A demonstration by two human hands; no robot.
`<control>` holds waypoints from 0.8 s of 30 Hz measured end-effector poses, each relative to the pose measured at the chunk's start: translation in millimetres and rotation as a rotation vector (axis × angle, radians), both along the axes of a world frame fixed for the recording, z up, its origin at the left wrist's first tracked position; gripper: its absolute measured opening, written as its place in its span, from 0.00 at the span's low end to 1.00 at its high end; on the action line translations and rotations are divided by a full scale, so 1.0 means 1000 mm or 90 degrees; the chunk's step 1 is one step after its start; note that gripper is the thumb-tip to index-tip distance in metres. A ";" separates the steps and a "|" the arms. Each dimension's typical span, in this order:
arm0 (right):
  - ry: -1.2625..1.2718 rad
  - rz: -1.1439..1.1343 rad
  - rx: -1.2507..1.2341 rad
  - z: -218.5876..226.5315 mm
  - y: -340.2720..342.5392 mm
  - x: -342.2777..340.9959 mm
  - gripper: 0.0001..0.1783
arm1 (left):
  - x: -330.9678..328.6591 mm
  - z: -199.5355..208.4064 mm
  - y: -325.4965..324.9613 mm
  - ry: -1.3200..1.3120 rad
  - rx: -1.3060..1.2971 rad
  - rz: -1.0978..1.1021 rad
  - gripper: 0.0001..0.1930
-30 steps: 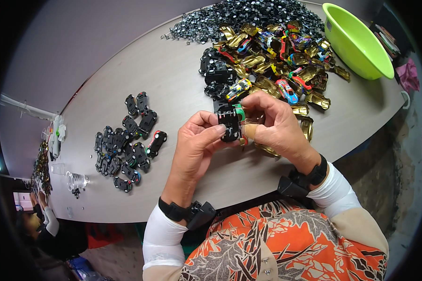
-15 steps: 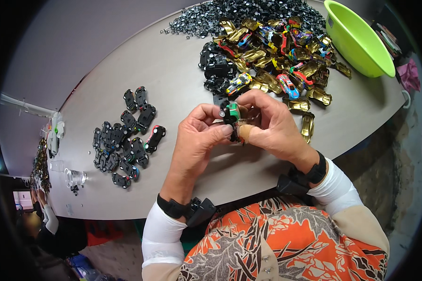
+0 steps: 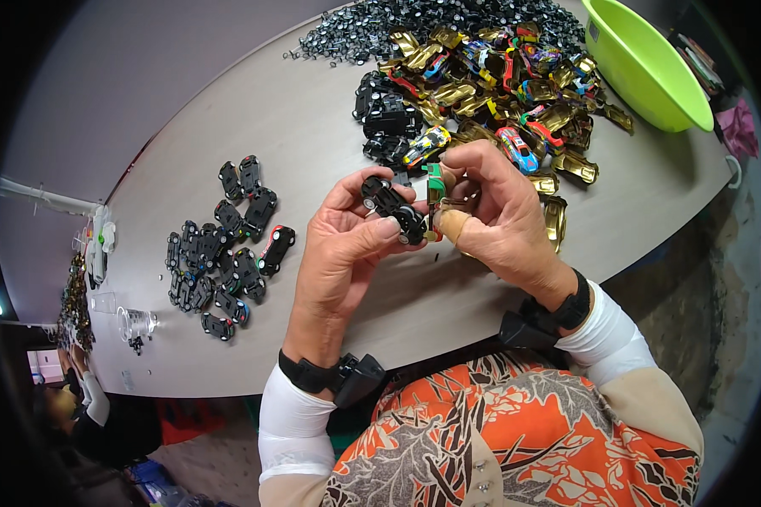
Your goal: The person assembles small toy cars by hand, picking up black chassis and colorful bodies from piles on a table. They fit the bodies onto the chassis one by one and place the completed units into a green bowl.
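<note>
The left hand [image 3: 340, 232] is partly closed, holding a black wheeled chassis [image 3: 385, 199] between thumb and fingers. The right hand [image 3: 506, 221], fingers curled, pinches a partly green car shell [image 3: 435, 183] just beside it; contact between the parts is unclear. Both parts are above the table [image 3: 313, 135], inward of its near edge. The step in hand appears to be fitting shell to chassis; the next move calls for aligning both before applying pressure.
</note>
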State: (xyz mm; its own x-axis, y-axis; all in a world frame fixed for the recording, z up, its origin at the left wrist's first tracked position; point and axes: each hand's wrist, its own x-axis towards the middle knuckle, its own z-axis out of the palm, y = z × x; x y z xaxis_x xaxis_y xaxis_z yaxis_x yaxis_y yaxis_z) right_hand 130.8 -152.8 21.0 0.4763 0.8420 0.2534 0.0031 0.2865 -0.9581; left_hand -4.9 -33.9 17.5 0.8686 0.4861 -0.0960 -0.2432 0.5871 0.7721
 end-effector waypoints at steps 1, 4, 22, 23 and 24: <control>-0.004 -0.002 0.003 0.000 0.000 0.000 0.18 | 0.000 0.001 0.000 0.001 0.004 0.001 0.27; -0.021 -0.008 0.011 0.000 0.000 -0.001 0.18 | 0.000 0.002 0.000 0.004 0.016 0.004 0.26; -0.072 -0.009 0.011 -0.002 0.000 0.000 0.16 | 0.000 0.006 -0.005 0.004 0.036 0.006 0.25; -0.079 -0.004 0.005 -0.001 0.000 -0.001 0.16 | 0.000 0.006 -0.005 0.004 0.039 0.005 0.25; -0.085 0.001 -0.002 -0.001 0.000 -0.002 0.17 | 0.000 0.005 -0.005 0.004 0.042 0.004 0.25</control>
State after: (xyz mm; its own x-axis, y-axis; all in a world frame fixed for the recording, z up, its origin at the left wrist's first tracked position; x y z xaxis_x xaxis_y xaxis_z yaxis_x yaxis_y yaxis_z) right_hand 129.3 -152.8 20.0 0.4372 0.8434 0.3124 0.1308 0.2840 -0.9499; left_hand -5.0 -39.2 22.5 0.8649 0.4972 -0.0686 -0.2423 0.5332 0.8105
